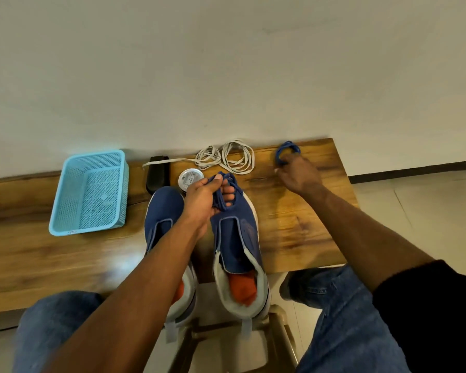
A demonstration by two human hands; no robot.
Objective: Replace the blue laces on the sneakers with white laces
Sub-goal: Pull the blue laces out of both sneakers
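Two blue sneakers stand side by side on the wooden table, toes pointing away: the left sneaker (162, 211) and the right sneaker (238, 238), both with bare eyelets and orange insoles. My left hand (203, 196) hovers over the toes and grips a bundle of blue lace (223, 192). My right hand (299, 172) reaches to the far right of the table, its fingers on a second coiled blue lace (287, 150). White laces (228, 157) lie loosely coiled at the table's back edge by the wall.
A light blue mesh basket (65, 211) sits at the left. A black object (158, 173) and a small round tin (190, 179) lie behind the left sneaker. The table (293, 224) ends at the right; my knees and a stool are below.
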